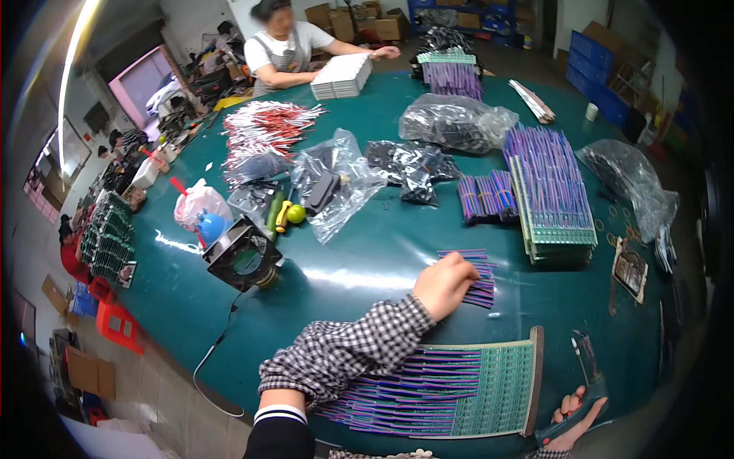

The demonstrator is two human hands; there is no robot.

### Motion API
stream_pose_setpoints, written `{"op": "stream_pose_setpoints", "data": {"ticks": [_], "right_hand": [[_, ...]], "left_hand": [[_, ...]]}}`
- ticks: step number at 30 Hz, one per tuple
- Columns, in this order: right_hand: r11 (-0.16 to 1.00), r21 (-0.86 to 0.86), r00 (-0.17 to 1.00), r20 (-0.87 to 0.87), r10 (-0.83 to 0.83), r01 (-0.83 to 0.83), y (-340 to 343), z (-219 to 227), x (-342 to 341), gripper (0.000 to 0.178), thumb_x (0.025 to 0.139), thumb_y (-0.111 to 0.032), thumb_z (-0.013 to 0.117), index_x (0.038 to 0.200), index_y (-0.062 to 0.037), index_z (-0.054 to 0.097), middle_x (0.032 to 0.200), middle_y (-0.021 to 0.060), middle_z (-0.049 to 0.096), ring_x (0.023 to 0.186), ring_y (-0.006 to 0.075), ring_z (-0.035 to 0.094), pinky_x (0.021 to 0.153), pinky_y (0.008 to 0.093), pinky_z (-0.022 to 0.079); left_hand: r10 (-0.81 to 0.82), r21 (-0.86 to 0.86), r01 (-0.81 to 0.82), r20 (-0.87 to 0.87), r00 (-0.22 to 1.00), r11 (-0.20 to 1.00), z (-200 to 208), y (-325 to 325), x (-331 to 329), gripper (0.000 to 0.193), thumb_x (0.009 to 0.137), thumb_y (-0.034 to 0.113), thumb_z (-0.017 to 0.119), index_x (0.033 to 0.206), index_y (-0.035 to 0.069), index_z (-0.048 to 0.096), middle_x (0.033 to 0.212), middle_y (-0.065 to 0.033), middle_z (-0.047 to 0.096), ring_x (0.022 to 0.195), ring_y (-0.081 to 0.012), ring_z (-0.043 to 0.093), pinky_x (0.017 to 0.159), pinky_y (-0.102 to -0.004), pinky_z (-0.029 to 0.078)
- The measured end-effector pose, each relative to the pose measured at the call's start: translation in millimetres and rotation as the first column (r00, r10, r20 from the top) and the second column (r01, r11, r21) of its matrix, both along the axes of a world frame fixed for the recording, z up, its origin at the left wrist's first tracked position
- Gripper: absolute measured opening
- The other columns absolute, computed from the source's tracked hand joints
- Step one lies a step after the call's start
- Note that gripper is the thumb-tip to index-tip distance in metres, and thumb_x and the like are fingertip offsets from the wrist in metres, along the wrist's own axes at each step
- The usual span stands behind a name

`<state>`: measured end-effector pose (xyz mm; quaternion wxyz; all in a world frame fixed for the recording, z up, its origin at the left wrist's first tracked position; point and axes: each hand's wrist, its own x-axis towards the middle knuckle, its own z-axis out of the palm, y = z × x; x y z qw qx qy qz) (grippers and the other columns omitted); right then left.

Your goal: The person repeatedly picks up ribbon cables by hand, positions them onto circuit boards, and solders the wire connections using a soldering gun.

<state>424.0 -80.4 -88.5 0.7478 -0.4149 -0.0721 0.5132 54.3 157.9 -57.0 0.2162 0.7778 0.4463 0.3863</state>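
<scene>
My left hand (446, 284) reaches across the table with its fingers curled and pinched on a small spread of purple wires (482, 294). Its fingertips are partly hidden among them. Below my left sleeve lies a panel of green circuit boards (493, 390), with a brown strip (535, 379) along its right edge. Rows of purple wires (413, 398) run leftward from the boards, partly under my forearm. At the lower right, my right hand (579, 417) is wrapped around the dark teal handle of what looks like a soldering iron (587, 367), its tip pointing up and away from the panel.
A stack of wired boards (554, 199) stands beyond my hands, beside bundled wires (487, 196). A small fan (245, 256) with a cord sits left. Plastic bags (336, 183), red and white wires (267, 138) and a burnt-looking pad (631, 269) lie around. Across the table a person (287, 53) handles white stacked pieces (342, 75).
</scene>
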Motion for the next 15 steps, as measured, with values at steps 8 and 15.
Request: {"op": "stream_pose_setpoints", "data": {"ticks": [8,15], "right_hand": [[0.995,0.040,0.995,0.035,0.090,-0.092,1.6,18.9,-22.7,0.068,0.103,-0.067,0.046,0.115,-0.0003,0.055,0.071,0.0024,0.050,0.066,0.0141,0.053,0.043,0.0254,0.049],[0.987,0.080,0.989,0.051,0.137,-0.141,-3.5,20.6,-22.4,0.069,0.104,-0.066,0.045,0.115,0.0013,0.054,0.072,0.0029,0.050,0.069,0.0156,0.056,0.048,0.0253,0.053]], "left_hand": [[0.258,-0.716,0.551,0.682,0.684,0.429,79.2,-58.6,-35.1,0.028,0.102,0.007,0.066,0.128,-0.002,0.061,0.113,-0.0097,0.068,0.100,-0.0160,0.070,0.090,-0.0282,0.059],[0.268,-0.740,0.570,0.666,0.696,0.357,80.2,-83.2,-27.1,0.035,0.102,0.008,0.066,0.136,-0.001,0.060,0.112,-0.0069,0.068,0.095,-0.0116,0.068,0.086,-0.0251,0.057]]}}
